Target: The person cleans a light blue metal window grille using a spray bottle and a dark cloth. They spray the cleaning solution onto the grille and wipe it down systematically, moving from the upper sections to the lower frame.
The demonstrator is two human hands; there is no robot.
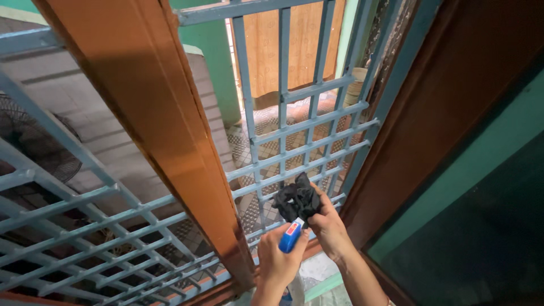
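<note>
Blue window grille (306, 141) behind: left hand (277, 260) grips one spray bottle (290, 236) (blue-topped), right hand (328, 226) clutches one black cloth (297, 198).

Probably a home: blue barred window grille (300, 141), brown wooden frame (164, 130), curtain (294, 45) and patterned floor (272, 124) beyond.

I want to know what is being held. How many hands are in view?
2: the left hand grips a blue spray bottle; the right hand holds a black cloth.
</note>
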